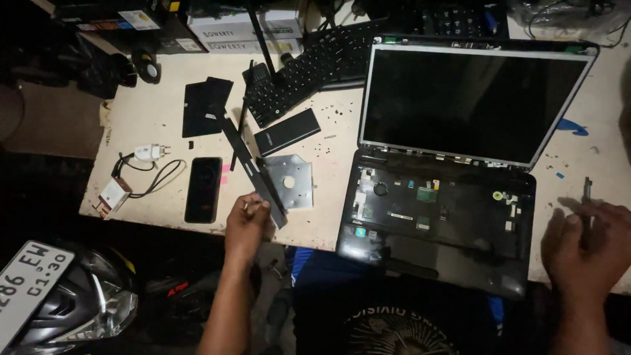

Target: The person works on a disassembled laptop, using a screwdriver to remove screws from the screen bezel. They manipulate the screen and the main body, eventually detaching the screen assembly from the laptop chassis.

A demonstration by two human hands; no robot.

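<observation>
A pale, scuffed desk (164, 98) carries the work, lit in the middle while the room around it falls off into darkness. At twelve o'clock, along the back edge, lie white rectangular cardboard boxes (246, 29) with dark print, and darker packages with small yellow and white labels sit at eleven. At seven o'clock, below the desk, a white oblong plate with black characters (29, 283) leans by a glossy black helmet (92, 306).

The left hand (246, 227) is closed at the fingertips around the near end of a long, narrow black plastic strip (253, 167) that runs up toward eleven o'clock, overlapping a silver square metal bracket (292, 183). The right hand (585, 246), at four o'clock, is loosely curled around a slim dark tool (586, 197). Between them sits an opened black laptop with its keyboard removed (437, 217); the detached black keyboard (315, 69) lies at twelve, a black smartphone (204, 189) at nine.
</observation>
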